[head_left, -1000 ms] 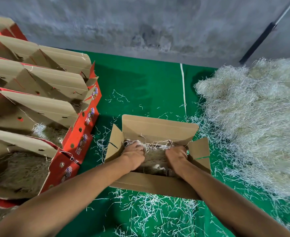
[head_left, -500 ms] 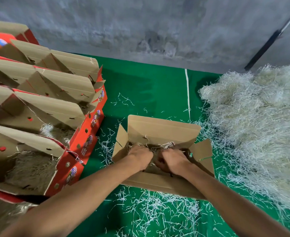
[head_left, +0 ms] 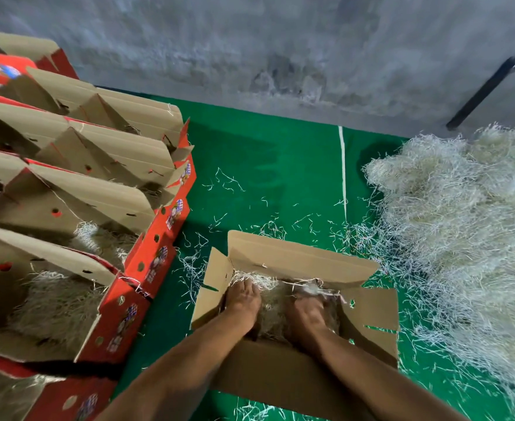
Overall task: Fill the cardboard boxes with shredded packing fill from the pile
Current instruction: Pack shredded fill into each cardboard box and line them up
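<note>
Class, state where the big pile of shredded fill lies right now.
In the head view, the pile lies on the green mat at the right, against the grey wall, right of the open box.

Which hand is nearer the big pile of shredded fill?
Right. The right hand presses into the open box on the side facing the pile; the left hand is on the box's far side from it.

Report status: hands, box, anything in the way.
Both hands, left and right, down in the box, pressing fill. Pile to the right. Nothing blocking.
</note>
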`<state>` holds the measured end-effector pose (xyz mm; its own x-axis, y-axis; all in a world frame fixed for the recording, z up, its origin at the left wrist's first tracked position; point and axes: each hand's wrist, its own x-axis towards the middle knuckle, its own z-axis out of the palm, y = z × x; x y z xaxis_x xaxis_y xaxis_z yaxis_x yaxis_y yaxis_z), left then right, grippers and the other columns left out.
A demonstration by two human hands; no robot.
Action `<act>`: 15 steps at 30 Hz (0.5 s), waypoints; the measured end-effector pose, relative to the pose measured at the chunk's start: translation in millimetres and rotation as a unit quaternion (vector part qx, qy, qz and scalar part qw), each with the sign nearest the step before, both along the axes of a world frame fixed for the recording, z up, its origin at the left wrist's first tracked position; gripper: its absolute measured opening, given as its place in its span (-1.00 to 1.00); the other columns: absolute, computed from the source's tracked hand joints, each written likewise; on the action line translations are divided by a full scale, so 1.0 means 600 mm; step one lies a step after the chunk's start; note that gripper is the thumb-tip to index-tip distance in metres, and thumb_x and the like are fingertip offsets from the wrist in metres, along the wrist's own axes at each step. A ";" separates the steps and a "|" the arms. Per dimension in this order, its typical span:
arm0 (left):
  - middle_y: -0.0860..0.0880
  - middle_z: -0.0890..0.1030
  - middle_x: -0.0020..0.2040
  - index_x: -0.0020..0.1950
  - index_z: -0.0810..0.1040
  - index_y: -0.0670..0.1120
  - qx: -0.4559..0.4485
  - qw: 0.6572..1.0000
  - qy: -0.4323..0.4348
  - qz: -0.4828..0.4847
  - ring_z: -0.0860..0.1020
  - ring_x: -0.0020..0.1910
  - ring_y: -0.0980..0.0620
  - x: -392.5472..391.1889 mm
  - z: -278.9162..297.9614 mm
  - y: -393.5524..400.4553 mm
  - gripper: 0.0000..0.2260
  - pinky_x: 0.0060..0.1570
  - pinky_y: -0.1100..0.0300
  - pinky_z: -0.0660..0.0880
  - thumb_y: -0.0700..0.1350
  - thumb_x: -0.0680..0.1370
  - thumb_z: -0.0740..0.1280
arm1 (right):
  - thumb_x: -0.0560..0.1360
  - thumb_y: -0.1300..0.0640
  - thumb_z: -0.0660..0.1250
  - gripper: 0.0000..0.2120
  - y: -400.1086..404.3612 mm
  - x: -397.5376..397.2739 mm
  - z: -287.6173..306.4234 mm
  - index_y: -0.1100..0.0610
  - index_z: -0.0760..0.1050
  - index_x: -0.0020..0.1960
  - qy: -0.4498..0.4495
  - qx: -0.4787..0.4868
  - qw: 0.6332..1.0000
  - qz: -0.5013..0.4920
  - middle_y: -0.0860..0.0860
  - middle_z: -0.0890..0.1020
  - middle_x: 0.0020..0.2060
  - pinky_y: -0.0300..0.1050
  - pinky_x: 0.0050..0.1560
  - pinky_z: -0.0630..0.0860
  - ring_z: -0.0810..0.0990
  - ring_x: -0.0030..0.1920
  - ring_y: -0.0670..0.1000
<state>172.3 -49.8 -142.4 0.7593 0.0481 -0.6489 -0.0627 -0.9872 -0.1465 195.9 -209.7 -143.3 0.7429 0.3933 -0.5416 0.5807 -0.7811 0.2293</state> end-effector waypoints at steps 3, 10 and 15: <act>-0.20 0.26 0.46 0.57 0.07 -0.23 0.030 0.999 -0.011 -0.022 0.25 0.38 -0.18 0.002 0.006 -0.002 -0.18 0.40 0.00 0.20 -0.21 0.43 0.45 | 0.67 0.05 0.19 -0.70 -0.013 0.014 0.014 0.17 0.53 0.30 0.043 -0.092 0.995 -0.009 0.07 0.62 0.16 -0.12 0.13 0.51 0.60 0.15 0.02; -0.22 -0.03 0.62 0.61 0.04 -0.19 0.078 0.993 -0.025 -0.081 0.03 0.59 -0.19 -0.003 0.005 -0.017 -0.31 0.54 -0.13 0.04 -0.06 0.60 0.32 | 0.55 0.32 0.25 -0.74 -0.030 0.027 0.073 0.14 0.53 0.20 0.079 0.052 0.992 -0.082 0.12 0.59 0.15 0.07 0.15 0.56 0.61 0.13 0.15; -0.17 0.57 0.20 0.32 0.49 -0.24 -0.166 0.984 -0.026 0.061 0.55 0.18 -0.09 -0.013 0.033 -0.058 -0.69 0.26 0.05 0.49 -0.25 0.57 0.30 | 0.59 0.31 0.27 -0.67 -0.028 0.006 0.083 0.22 0.50 0.35 0.027 -0.077 0.996 -0.027 0.16 0.60 0.24 0.07 0.13 0.59 0.60 0.22 0.19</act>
<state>164.6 -84.5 -122.5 0.7932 -0.0671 -0.6053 0.0578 -0.9811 0.1846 199.6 -226.4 -93.7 0.7290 0.2625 -0.6322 0.5534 -0.7696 0.3185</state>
